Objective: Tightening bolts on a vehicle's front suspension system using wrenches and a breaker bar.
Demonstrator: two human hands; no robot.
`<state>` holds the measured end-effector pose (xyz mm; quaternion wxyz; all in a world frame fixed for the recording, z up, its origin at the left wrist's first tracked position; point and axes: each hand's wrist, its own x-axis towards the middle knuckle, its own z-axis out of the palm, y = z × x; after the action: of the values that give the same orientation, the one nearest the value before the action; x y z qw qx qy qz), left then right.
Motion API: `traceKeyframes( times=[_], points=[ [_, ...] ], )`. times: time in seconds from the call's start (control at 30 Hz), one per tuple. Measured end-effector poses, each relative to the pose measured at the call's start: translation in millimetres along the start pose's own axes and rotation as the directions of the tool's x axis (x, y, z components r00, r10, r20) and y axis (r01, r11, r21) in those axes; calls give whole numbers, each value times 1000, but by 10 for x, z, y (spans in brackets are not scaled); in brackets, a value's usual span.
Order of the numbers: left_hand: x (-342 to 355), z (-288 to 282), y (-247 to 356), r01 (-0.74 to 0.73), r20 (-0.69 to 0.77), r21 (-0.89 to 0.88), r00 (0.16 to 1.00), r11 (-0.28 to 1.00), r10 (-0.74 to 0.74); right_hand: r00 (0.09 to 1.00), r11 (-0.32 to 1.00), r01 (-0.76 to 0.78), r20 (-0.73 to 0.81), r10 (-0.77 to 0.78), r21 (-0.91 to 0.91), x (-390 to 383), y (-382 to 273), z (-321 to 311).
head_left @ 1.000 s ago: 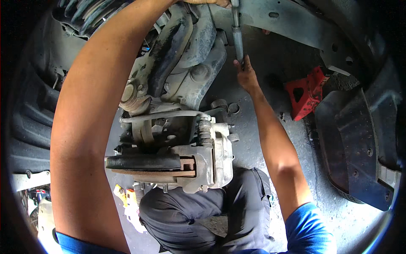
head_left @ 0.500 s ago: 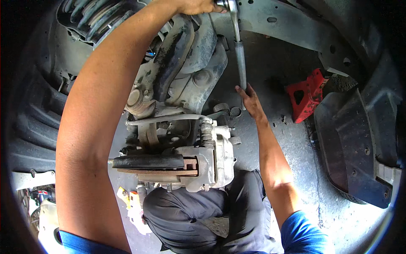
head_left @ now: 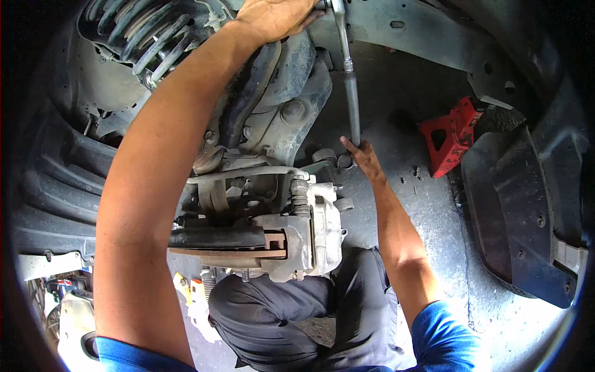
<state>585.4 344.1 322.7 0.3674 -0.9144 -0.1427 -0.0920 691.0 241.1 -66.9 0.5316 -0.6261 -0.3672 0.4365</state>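
A long chrome ratchet wrench (head_left: pixel 341 34) runs down from the top edge, with a grey metal pipe (head_left: pixel 353 102) sleeved over its lower handle. My left hand (head_left: pixel 276 17) reaches to the wrench head, its fingers closed at a dark socket there; the top edge cuts off part of this. At the pipe's lower end is my right hand (head_left: pixel 367 160), thumb stretched out along the left side and palm against the pipe, covering its tip. Below my arms lies a wheel hub assembly with a brake caliper (head_left: pixel 325 232) and a rusty-edged brake disc (head_left: pixel 229 253).
A red jack stand (head_left: pixel 449 139) stands on the dark floor at right, beside a black plastic liner (head_left: pixel 514 217). A coil spring (head_left: pixel 149 37) is at upper left. Grey suspension arms (head_left: pixel 297 93) lie between my forearms. A frame rail (head_left: pixel 421 37) crosses the top right.
My right hand has slid slightly lower, over the pipe's end. More of my left hand shows at the top, and the left forearm has shifted right. The view has moved a little.
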Motion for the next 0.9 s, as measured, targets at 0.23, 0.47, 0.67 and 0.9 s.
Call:
traceKeyframes(
  times=[0.23, 0.47, 0.67, 0.9],
  points=[
    [136, 52, 66, 19, -60, 25, 998, 1000, -18, 971, 971, 237, -11, -237, -11, 81, 263, -58],
    [107, 132, 38, 59, -66, 65, 996, 996, -55, 998, 998, 36, -43, -34, 51, 57, 303, 91],
    [184, 47, 58, 27, 55, -4, 998, 1000, -27, 975, 997, 78, -205, -82, -27, 126, 439, 69],
    [140, 76, 41, 43, 59, -20, 997, 999, -41, 961, 992, -83, -271, 56, -90, 55, 400, 154]
  ],
)
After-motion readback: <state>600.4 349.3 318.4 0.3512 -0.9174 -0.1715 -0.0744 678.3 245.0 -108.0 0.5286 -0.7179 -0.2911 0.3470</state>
